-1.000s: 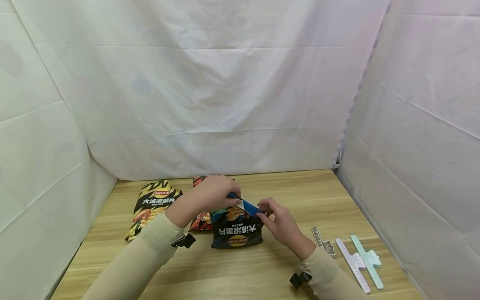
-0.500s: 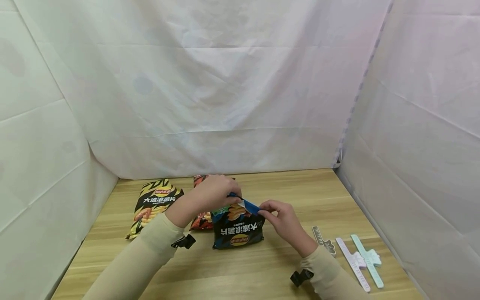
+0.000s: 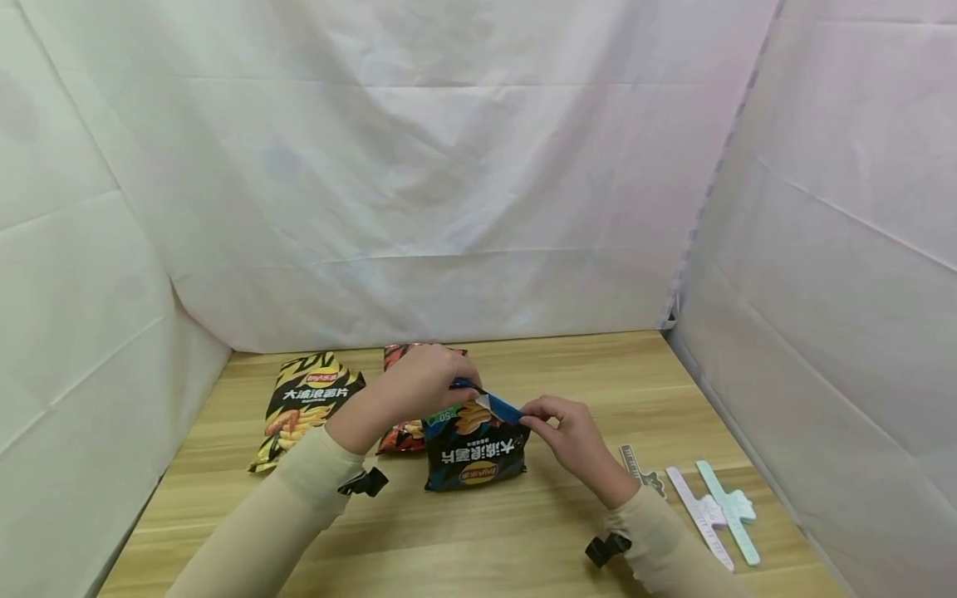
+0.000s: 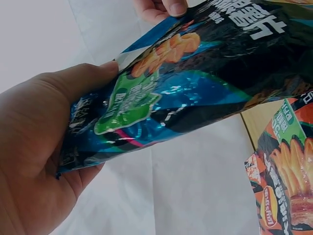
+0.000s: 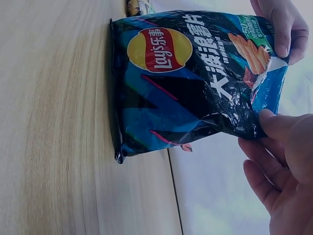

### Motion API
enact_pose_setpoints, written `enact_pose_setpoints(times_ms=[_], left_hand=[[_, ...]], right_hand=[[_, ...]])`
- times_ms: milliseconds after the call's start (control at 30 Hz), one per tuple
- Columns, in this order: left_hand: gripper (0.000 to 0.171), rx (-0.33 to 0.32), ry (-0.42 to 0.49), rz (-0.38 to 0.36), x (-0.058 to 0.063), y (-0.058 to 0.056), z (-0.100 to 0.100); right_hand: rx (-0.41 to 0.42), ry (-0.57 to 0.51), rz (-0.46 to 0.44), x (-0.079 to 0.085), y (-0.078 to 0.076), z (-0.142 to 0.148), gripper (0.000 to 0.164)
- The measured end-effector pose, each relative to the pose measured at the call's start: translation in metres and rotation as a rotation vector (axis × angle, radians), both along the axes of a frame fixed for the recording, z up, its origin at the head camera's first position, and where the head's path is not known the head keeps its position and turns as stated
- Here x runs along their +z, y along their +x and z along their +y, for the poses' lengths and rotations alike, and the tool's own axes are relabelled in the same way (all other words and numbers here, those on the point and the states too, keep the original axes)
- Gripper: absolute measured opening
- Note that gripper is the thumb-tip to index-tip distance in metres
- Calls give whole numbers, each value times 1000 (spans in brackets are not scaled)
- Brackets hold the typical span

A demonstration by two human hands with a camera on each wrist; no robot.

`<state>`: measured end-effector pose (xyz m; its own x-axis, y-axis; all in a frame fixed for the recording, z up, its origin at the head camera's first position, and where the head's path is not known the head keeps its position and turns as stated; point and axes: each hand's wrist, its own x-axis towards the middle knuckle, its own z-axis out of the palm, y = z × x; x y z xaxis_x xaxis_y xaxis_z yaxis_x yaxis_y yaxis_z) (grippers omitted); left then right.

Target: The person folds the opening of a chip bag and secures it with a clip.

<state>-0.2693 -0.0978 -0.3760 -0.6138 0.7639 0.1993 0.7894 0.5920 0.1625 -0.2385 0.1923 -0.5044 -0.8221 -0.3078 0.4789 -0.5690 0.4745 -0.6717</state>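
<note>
A black and blue bag of chips [image 3: 478, 453] stands on the table with its print upside down in the head view. Its upper edge is folded over, showing a blue strip [image 3: 504, 409]. My left hand [image 3: 429, 378] pinches one top corner, thumb on the printed face in the left wrist view. At the opposite top corner my right hand [image 3: 566, 436] pinches the fold between thumb and fingers, as the right wrist view shows [image 5: 288, 161]. Behind the left hand lies a red bag of chips [image 3: 404, 436], partly hidden.
A yellow and black bag of chips [image 3: 310, 407] lies at the left. On the right lie a grey clip [image 3: 639, 469], a lilac clip [image 3: 703, 515] and a mint clip [image 3: 733, 511]. White cloth [image 3: 449, 183] surrounds the wooden table [image 3: 463, 540].
The blue fold at the bag's top looks narrower than a second ago. My right hand has shifted slightly along with its corner; both hands keep their hold.
</note>
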Motion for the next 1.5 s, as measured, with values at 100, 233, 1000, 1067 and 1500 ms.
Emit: enact_pose_setpoints(times_ms=[100,233,1000,1067,1500], left_hand=[[10,4,8,-11,-1,-1,0],[11,2,18,-38,-2,-3,0],[12,-34,20,-42,-4,-4,1],[12,-34,20,-40,-4,-4,1],[11,-32,28,-29,2,-1,-5]], right_hand=[[-5,11,11,-1,1,2,17],[-17,22,4,-1,3,3,17],[-400,555,-438,22,55,104,50],[-412,595,-457,24,60,114,51],[-408,678,-601,28,61,139,60]])
